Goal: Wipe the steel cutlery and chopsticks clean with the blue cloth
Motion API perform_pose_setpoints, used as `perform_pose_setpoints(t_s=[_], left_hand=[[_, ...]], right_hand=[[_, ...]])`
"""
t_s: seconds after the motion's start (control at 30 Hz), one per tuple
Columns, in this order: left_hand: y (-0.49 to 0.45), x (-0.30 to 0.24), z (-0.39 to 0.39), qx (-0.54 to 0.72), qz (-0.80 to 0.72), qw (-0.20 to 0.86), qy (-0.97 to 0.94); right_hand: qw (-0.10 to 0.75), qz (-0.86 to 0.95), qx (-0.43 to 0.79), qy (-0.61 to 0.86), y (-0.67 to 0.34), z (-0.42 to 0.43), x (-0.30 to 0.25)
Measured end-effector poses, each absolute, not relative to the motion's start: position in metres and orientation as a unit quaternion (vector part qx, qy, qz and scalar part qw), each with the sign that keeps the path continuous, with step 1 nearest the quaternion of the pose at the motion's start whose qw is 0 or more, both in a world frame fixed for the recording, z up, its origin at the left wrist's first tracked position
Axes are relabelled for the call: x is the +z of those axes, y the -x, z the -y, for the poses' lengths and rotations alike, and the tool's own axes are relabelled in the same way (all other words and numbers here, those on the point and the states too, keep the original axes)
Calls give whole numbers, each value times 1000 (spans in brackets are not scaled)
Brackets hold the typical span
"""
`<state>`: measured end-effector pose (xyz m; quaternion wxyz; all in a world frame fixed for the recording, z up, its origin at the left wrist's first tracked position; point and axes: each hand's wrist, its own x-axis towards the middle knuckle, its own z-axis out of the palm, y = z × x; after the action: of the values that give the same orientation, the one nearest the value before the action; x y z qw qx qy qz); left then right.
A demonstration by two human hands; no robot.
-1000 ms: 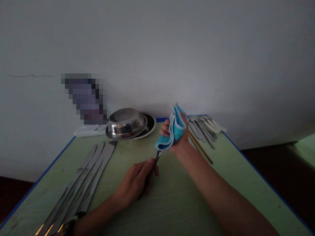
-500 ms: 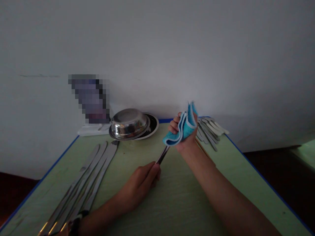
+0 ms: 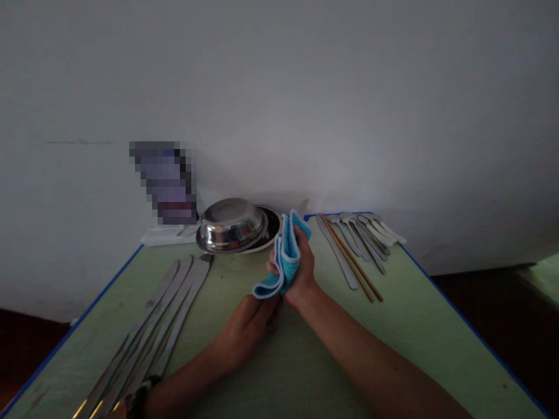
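Note:
My right hand [image 3: 304,262] is wrapped round a folded blue cloth [image 3: 289,259] with pale edging, just above and beyond my left hand [image 3: 248,326]. The left fingers are closed, low over the table, at the cloth's lower end. They grip a slim metal utensil whose handle showed a moment ago; cloth and hands now hide it, so its kind cannot be made out. To the right lie a table knife [image 3: 337,253] and a pair of wooden chopsticks [image 3: 354,262]. Several long, flat metal pieces of cutlery [image 3: 172,314] lie side by side left of my left hand.
A shiny steel bowl [image 3: 231,224] sits upside down, overlapping a dark plate with a pale rim [image 3: 274,224], near the wall. Several spoons [image 3: 349,218], some white-handled, lie at the back right. A blurred-out upright object [image 3: 168,183] stands at the back left. Blue edging borders the green table [image 3: 419,349].
My right hand and the cloth have come down and left, close against my left hand, covering the utensil's handle. The chopsticks and table knife are now uncovered. My left hand still grips low.

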<state>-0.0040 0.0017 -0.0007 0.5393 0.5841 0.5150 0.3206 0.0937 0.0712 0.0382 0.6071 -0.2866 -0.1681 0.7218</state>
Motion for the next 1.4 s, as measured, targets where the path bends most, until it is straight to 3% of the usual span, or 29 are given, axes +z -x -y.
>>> perform_pose_setpoints(t_s=[0.17, 0.6, 1.4], left_hand=[[1, 6, -3, 294, -526, 501, -621], [4, 19, 7, 283, -486, 535, -631], [8, 13, 9, 276, -493, 516, -644]], right_hand=[[580, 111, 750, 297, -104, -76, 49], [672, 175, 698, 175, -143, -91, 75], [603, 189, 753, 184, -116, -79, 65]])
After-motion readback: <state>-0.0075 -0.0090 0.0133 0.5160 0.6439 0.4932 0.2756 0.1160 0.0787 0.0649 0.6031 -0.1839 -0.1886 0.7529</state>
